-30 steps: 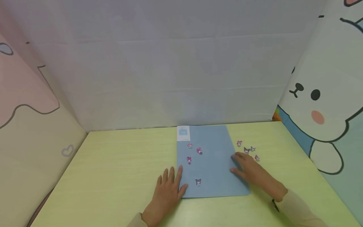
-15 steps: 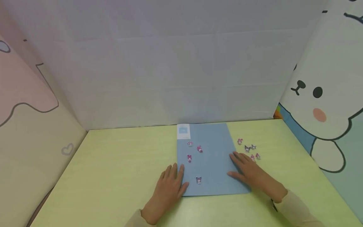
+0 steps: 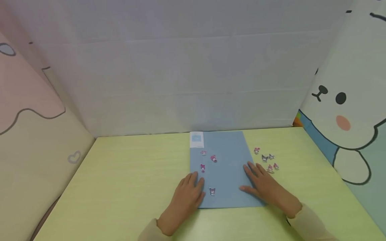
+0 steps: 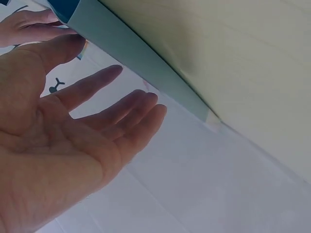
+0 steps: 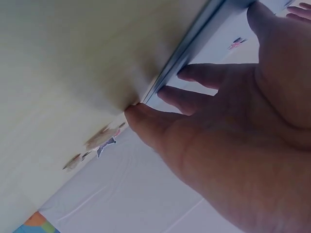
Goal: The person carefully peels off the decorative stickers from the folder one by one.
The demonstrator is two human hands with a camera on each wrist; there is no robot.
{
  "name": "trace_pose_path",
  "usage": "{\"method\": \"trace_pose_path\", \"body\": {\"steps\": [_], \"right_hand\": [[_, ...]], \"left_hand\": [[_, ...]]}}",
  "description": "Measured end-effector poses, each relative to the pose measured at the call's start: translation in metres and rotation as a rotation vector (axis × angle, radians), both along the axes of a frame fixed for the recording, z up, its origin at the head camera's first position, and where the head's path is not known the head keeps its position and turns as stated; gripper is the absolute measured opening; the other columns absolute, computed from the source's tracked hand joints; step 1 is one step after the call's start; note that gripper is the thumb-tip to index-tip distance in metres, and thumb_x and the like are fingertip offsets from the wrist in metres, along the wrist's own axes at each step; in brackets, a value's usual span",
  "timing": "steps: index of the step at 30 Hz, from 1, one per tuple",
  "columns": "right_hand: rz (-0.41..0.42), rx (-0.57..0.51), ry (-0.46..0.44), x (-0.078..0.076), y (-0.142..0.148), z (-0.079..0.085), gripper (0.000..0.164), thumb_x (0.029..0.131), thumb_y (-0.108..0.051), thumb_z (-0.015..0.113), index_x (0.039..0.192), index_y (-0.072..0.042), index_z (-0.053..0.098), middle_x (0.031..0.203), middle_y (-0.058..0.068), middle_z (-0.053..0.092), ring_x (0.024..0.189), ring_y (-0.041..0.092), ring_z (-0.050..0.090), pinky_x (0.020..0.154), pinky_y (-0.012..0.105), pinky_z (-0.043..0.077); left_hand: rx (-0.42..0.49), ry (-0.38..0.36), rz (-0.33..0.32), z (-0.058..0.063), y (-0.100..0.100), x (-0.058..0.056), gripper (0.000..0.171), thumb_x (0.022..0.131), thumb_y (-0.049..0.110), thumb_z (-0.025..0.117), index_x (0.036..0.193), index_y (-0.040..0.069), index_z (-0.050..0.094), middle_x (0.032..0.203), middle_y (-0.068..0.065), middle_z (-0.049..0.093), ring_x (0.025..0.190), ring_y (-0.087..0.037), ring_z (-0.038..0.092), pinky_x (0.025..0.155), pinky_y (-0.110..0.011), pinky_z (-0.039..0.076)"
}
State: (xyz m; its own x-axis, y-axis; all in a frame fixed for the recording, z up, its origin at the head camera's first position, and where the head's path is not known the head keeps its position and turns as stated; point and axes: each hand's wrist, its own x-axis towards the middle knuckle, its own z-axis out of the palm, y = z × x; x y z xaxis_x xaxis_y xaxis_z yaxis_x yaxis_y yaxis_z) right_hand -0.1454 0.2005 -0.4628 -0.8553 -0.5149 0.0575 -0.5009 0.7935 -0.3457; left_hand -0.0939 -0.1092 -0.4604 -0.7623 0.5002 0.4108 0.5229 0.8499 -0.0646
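Note:
A flat blue folder (image 3: 224, 177) with a white label (image 3: 197, 140) at its upper left corner lies on the table. Several small cartoon stickers, such as a dark-eared one (image 3: 212, 191) and a pink one (image 3: 202, 168), are on its cover. My left hand (image 3: 185, 197) rests at the folder's lower left edge, fingers extended. On the opposite side, my right hand (image 3: 265, 185) touches the right edge with spread fingers; in the right wrist view the right hand's fingertips (image 5: 187, 72) meet that edge. Neither hand grips anything.
Several more cartoon stickers (image 3: 264, 158) lie on the yellow table (image 3: 129, 180) to the folder's right, just beyond my right hand. A white cloth wall (image 3: 169, 83) stands behind the table. Printed panels (image 3: 352, 134) flank both sides.
My left hand has shifted right, its fingers now further over the folder's edge. My right hand has moved slightly left, uncovering a pink sticker on the table. The folder stays about in place.

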Motion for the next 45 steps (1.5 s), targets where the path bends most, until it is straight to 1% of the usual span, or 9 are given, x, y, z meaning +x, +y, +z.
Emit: {"method": "trace_pose_path", "body": {"steps": [8,15,21,26,30,33,38,40,45], "right_hand": [[-0.013,0.012,0.016,0.004,-0.004,-0.001,0.079,0.097,-0.045,0.067,0.149,0.010,0.044,0.154,0.036,0.038,0.139,0.061,0.033,0.108,0.068,0.035],[-0.019,0.022,0.017,0.003,-0.003,-0.001,0.079,0.097,-0.044,0.067,0.149,0.010,0.043,0.154,0.036,0.038,0.140,0.060,0.033,0.109,0.067,0.035],[-0.010,0.029,0.035,0.002,-0.004,0.000,0.077,0.097,-0.043,0.068,0.148,0.010,0.045,0.153,0.036,0.040,0.139,0.061,0.034,0.109,0.066,0.036],[-0.009,0.020,0.037,0.003,-0.005,0.001,0.077,0.097,-0.043,0.068,0.148,0.011,0.045,0.152,0.036,0.040,0.139,0.061,0.034,0.108,0.067,0.035],[-0.005,0.011,0.045,0.004,-0.005,0.001,0.077,0.097,-0.042,0.068,0.147,0.012,0.046,0.151,0.037,0.040,0.138,0.062,0.035,0.108,0.067,0.035],[-0.004,0.008,0.054,0.004,-0.004,0.000,0.076,0.097,-0.042,0.068,0.146,0.012,0.046,0.150,0.038,0.041,0.137,0.062,0.035,0.108,0.067,0.035],[0.000,0.010,0.066,0.004,-0.004,-0.002,0.076,0.098,-0.043,0.067,0.146,0.013,0.046,0.150,0.038,0.041,0.138,0.062,0.035,0.108,0.066,0.036],[0.004,0.009,0.072,0.004,-0.004,-0.002,0.076,0.098,-0.043,0.068,0.145,0.013,0.047,0.150,0.038,0.041,0.137,0.062,0.036,0.108,0.066,0.036],[0.010,0.014,0.085,0.004,-0.004,-0.001,0.076,0.097,-0.044,0.068,0.144,0.013,0.048,0.149,0.038,0.042,0.136,0.062,0.037,0.107,0.066,0.037]], "left_hand": [[0.040,-0.026,-0.051,0.004,0.010,-0.003,0.033,0.086,0.020,0.083,0.111,0.006,0.068,0.113,-0.014,0.063,0.099,-0.027,0.060,0.083,-0.038,0.054],[0.093,-0.004,-0.086,0.002,0.016,-0.006,0.023,0.084,0.018,0.084,0.097,0.007,0.068,0.098,-0.009,0.062,0.086,-0.022,0.057,0.068,-0.031,0.050],[0.082,-0.014,-0.079,0.004,0.021,-0.008,0.023,0.086,0.021,0.085,0.093,0.007,0.069,0.091,-0.007,0.059,0.082,-0.020,0.055,0.066,-0.028,0.049],[0.082,-0.038,-0.076,0.005,0.025,-0.009,0.023,0.085,0.020,0.085,0.089,0.007,0.067,0.085,-0.005,0.056,0.078,-0.019,0.053,0.063,-0.026,0.045],[0.061,-0.058,-0.057,0.007,0.029,-0.008,0.025,0.085,0.020,0.085,0.088,0.007,0.064,0.082,-0.003,0.055,0.076,-0.017,0.052,0.060,-0.025,0.041],[0.049,-0.050,-0.049,0.006,0.031,-0.009,0.026,0.084,0.018,0.086,0.085,0.007,0.062,0.079,-0.002,0.055,0.072,-0.017,0.054,0.057,-0.024,0.040],[0.046,-0.035,-0.037,0.006,0.034,-0.010,0.025,0.083,0.012,0.085,0.080,0.007,0.060,0.076,-0.002,0.056,0.069,-0.017,0.056,0.055,-0.025,0.043],[0.050,-0.049,-0.030,0.008,0.035,-0.010,0.024,0.084,0.011,0.084,0.081,0.007,0.060,0.076,-0.002,0.057,0.069,-0.017,0.057,0.055,-0.026,0.044],[0.089,-0.124,-0.009,0.012,0.034,-0.008,0.023,0.087,0.012,0.082,0.082,0.008,0.060,0.075,-0.001,0.057,0.069,-0.015,0.056,0.056,-0.024,0.045]]}}
